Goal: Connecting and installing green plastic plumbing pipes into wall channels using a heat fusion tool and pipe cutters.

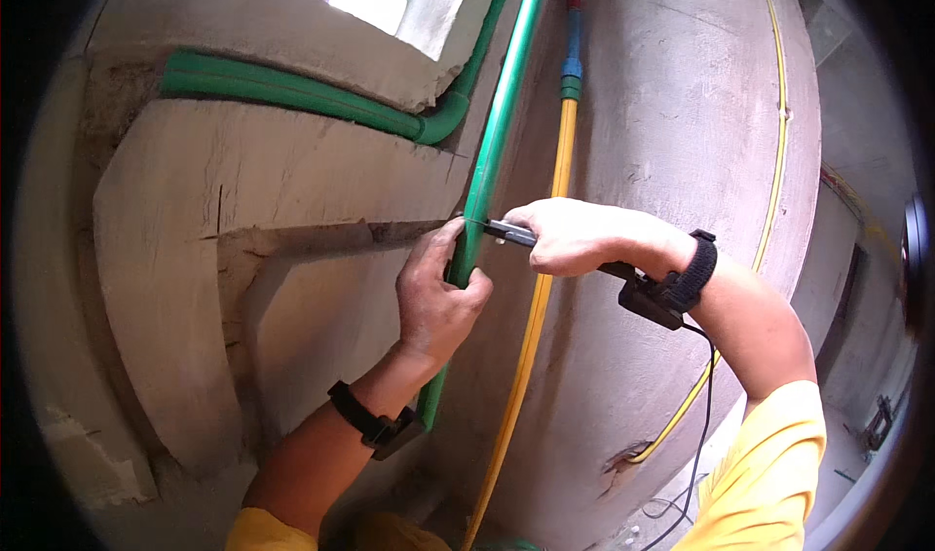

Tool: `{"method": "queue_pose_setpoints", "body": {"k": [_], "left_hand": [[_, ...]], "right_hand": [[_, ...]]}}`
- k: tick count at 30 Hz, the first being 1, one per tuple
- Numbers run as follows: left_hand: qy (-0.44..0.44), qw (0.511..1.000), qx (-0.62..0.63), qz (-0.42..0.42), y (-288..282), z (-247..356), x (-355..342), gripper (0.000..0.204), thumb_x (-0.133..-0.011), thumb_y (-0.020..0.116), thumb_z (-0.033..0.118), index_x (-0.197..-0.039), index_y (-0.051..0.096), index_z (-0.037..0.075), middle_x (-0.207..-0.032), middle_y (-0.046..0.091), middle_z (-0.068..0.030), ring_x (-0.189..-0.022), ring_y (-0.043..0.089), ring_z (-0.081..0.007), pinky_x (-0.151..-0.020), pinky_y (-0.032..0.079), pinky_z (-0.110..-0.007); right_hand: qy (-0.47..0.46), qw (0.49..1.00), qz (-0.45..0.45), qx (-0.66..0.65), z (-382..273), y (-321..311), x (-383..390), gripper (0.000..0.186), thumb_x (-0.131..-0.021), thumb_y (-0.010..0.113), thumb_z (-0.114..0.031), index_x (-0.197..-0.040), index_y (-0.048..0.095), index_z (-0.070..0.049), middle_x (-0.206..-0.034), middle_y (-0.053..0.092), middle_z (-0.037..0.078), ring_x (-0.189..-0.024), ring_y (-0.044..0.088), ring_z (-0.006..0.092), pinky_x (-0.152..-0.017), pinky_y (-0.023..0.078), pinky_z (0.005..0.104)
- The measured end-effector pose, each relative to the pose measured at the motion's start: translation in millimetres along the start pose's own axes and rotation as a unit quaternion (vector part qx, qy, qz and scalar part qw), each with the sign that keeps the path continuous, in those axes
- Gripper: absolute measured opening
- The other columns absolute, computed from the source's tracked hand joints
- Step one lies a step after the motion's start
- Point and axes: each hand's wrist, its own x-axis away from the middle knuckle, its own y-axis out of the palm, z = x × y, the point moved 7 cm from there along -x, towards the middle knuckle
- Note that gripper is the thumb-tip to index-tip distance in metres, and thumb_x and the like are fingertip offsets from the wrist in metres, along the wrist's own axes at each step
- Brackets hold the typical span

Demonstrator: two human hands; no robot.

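A long green pipe (502,103) slants down the middle in front of a bare wall. My left hand (434,293) is closed around its lower part, with the thumb on the right side and the fingers on the left. In my right hand (575,234) is a slim black-and-grey hand tool (509,231), its tip at the pipe just above the left thumb. A thin dark line crosses the pipe at that spot. The tool's exact kind is unclear, as my fingers cover most of it. Black straps with small boxes circle both wrists.
Behind my right hand runs a yellow pipe (565,152) with a blue fitting (572,59). A thicker green pipe (292,95) bends at an elbow under the window at the upper left. Grooves (239,327) are cut into the wall. A black cable (709,385) hangs from the right wrist.
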Motion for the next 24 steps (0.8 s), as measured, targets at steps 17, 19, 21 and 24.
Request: {"method": "queue_pose_setpoints", "body": {"k": [17, 19, 21, 24], "left_hand": [[-0.381, 0.904, 0.164, -0.104, -9, -11, -29, 0.039, -0.089, 0.069, 0.042, -0.085, 0.051, 0.007, -0.06, 0.046, 0.0025, -0.039, 0.04, -0.0069, -0.034, 0.033, -0.026], [-0.389, 0.9, 0.167, -0.099, -16, -8, -31, 0.037, -0.089, 0.068, 0.039, -0.085, 0.051, 0.007, -0.059, 0.045, 0.0027, -0.039, 0.04, -0.007, -0.034, 0.033, -0.026], [-0.385, 0.905, 0.121, -0.135, -15, -5, -32, 0.042, -0.09, 0.063, 0.048, -0.089, 0.052, 0.007, -0.06, 0.045, 0.0021, -0.04, 0.042, -0.0084, -0.036, 0.035, -0.027], [-0.379, 0.912, 0.125, -0.097, -17, -4, -34, 0.037, -0.089, 0.069, 0.039, -0.083, 0.052, 0.006, -0.058, 0.044, 0.0028, -0.039, 0.04, -0.0077, -0.034, 0.034, -0.026]], "right_hand": [[-0.079, 0.997, -0.018, -0.016, -11, -5, -5, 0.052, -0.068, 0.054, -0.008, -0.118, 0.058, 0.003, -0.096, 0.066, 0.025, -0.089, 0.064, 0.036, -0.08, 0.051, 0.041], [-0.069, 0.988, -0.115, -0.077, 7, 3, 2, 0.075, -0.065, 0.059, -0.017, -0.137, 0.045, 0.002, -0.114, 0.062, 0.024, -0.102, 0.061, 0.0303, -0.088, 0.048, 0.0388], [-0.052, 0.983, -0.157, -0.083, 27, 8, -4, 0.092, -0.061, 0.062, -0.024, -0.145, 0.035, 0.004, -0.127, 0.056, 0.023, -0.113, 0.055, 0.0294, -0.097, 0.044, 0.0379], [-0.045, 0.983, -0.14, -0.112, 39, 11, -9, 0.091, -0.059, 0.063, -0.026, -0.138, 0.038, 0.012, -0.128, 0.053, 0.027, -0.117, 0.053, 0.0328, -0.104, 0.041, 0.038]]}}
